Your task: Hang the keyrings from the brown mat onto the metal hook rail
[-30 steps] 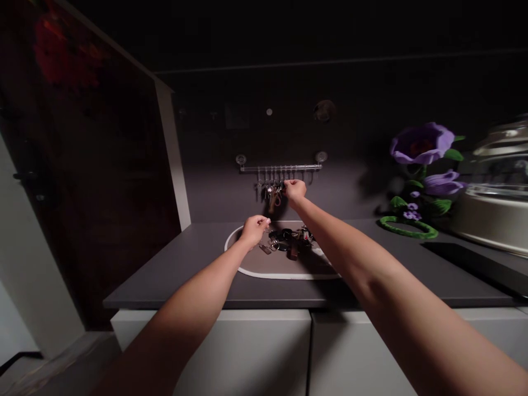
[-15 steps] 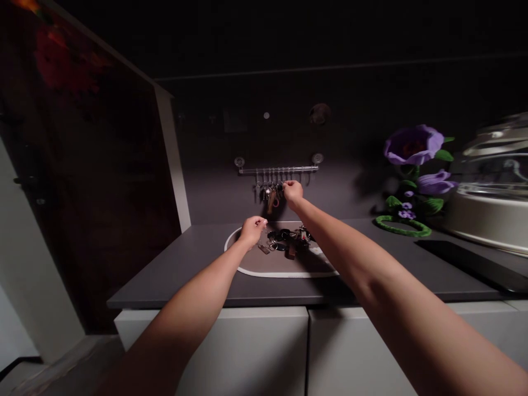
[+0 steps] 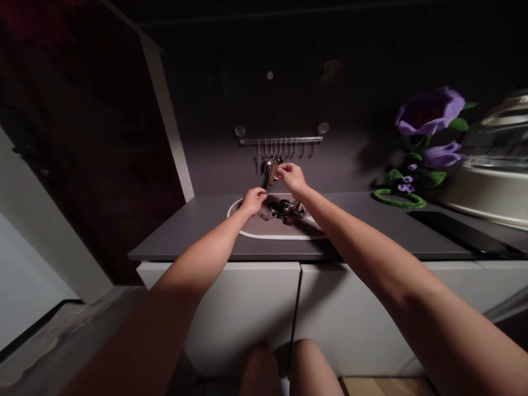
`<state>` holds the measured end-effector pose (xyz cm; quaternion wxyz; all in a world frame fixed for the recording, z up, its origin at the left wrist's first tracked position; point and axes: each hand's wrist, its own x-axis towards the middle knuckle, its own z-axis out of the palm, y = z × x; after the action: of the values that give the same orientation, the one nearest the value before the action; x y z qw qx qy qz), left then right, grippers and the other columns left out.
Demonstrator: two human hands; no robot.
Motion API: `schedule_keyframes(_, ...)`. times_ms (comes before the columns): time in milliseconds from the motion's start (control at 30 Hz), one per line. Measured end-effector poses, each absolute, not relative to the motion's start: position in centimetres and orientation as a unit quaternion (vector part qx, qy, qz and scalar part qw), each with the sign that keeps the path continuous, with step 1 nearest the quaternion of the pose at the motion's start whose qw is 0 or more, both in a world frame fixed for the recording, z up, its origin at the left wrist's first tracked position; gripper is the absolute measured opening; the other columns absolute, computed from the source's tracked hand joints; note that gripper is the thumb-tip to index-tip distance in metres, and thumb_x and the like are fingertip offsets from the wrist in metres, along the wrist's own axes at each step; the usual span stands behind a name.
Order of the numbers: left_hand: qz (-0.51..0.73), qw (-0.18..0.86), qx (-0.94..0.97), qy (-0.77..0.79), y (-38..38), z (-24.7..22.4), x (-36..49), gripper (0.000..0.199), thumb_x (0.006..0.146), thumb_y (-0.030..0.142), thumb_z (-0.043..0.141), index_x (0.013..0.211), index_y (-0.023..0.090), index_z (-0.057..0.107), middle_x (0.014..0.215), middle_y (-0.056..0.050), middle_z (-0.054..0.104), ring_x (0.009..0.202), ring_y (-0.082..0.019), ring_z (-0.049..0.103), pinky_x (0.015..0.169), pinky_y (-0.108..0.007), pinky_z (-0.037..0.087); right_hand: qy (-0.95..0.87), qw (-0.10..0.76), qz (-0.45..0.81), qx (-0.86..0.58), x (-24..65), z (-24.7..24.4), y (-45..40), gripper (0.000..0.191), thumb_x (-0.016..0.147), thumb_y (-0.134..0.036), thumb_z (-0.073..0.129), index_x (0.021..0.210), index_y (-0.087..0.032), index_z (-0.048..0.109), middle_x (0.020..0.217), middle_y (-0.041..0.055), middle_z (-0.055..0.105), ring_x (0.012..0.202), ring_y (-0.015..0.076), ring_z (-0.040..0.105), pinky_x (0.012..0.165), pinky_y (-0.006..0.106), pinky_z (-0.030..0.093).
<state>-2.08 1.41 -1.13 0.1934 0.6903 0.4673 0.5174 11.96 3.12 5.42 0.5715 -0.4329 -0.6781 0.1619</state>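
Note:
A clear hook rail (image 3: 284, 141) is fixed to the dark wall, and a bunch of keys (image 3: 272, 170) with a brown tag hangs from its left half. My right hand (image 3: 292, 179) is at the right side of these hanging keys, thumb and fingers pinched together; what lies between them is too small to make out. Lower and to the left, my left hand (image 3: 253, 201) hovers over the left part of an oval mat (image 3: 272, 236), its fingertips also pressed together. Several more keys and key rings (image 3: 284, 210) lie in a heap on the mat.
Purple artificial flowers (image 3: 431, 113) on a green ring base stand at the right, beside a cream, clear-lidded container (image 3: 490, 190). A flat black slab (image 3: 457, 234) lies in front. White cabinet doors (image 3: 247, 308) are below the dark counter (image 3: 173, 234).
My right hand has dropped from hook level to beside the lower ends of the hanging keys. My left hand stays over the mat. The view has tilted downward, showing my knees.

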Motion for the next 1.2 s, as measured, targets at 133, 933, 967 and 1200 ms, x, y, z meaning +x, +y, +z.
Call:
schedule_keyframes(133, 0.497, 0.175, 0.709, 0.47, 1.5, -1.3, -2.2, 0.015, 0.073, 0.011, 0.056, 0.084, 0.012, 0.066, 0.086, -0.007, 0.065, 0.078, -0.015, 0.056, 0.081, -0.029, 0.043, -0.731, 0.493, 0.114, -0.457, 12.8, 3.2, 0.5, 0.016, 0.075, -0.022, 0.051, 0.082, -0.013, 0.062, 0.08, 0.0045, 0.065, 0.073, 0.0125, 0.056, 0.074, 0.026, 0.042)
schedule_keyframes(933, 0.385, 0.102, 0.765, 0.506, 1.1, -1.0, -2.5, 0.01, 0.072, 0.017, 0.058, 0.074, 0.013, 0.067, 0.074, -0.004, 0.066, 0.069, -0.014, 0.056, 0.071, -0.026, 0.041, -0.828, 0.229, -0.007, -0.512, 14.0, 1.8, -0.7, 0.023, 0.078, -0.019, 0.054, 0.097, -0.016, 0.067, 0.097, 0.0061, 0.068, 0.089, 0.0156, 0.061, 0.078, 0.022, 0.041)
schedule_keyframes(967, 0.389, 0.098, 0.764, 0.506, 1.1, -1.0, -2.6, 0.01, 0.072, 0.017, 0.058, 0.073, 0.013, 0.067, 0.074, -0.004, 0.065, 0.07, -0.014, 0.056, 0.071, -0.026, 0.041, -0.829, 0.226, -0.01, -0.511, 14.0, 1.8, -0.7, 0.023, 0.078, -0.019, 0.053, 0.097, -0.016, 0.067, 0.097, 0.0062, 0.068, 0.089, 0.0157, 0.06, 0.078, 0.022, 0.041)
schedule_keyframes(1200, 0.457, 0.165, 0.715, 0.503, 0.9, -0.7, -2.3, 0.008, 0.074, 0.015, 0.057, 0.069, 0.013, 0.062, 0.067, -0.002, 0.062, 0.065, -0.011, 0.054, 0.069, -0.025, 0.043, -0.834, 0.229, -0.029, -0.501, 14.0, 2.0, -0.5, 0.024, 0.078, -0.02, 0.053, 0.096, -0.016, 0.067, 0.097, 0.0062, 0.068, 0.089, 0.0158, 0.06, 0.078, 0.022, 0.041)
